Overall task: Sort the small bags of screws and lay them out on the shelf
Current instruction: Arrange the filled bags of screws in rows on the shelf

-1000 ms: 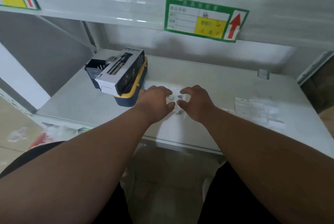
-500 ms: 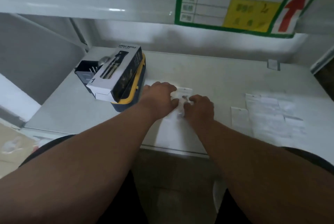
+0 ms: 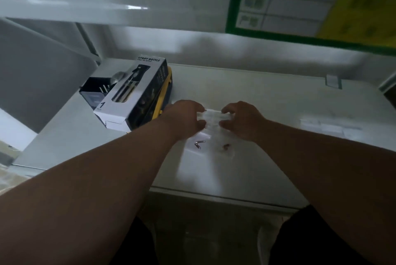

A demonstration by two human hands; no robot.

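A small clear bag is held over the white shelf between both hands. My left hand pinches its left edge and my right hand pinches its right edge. Just nearer to me, two more clear bags lie flat on the shelf: one with silver screws and one with dark reddish screws. Several other small bags lie spread out at the right of the shelf, blurred.
A white and black spray bottle box lies on a yellow and blue case right beside my left hand, with a black holder behind it. The upper shelf with a green label overhangs. The shelf's front edge is near my forearms.
My hands have moved apart, stretching one bag between them. The two bags with screws now show on the shelf below the hands. The camera has moved closer.
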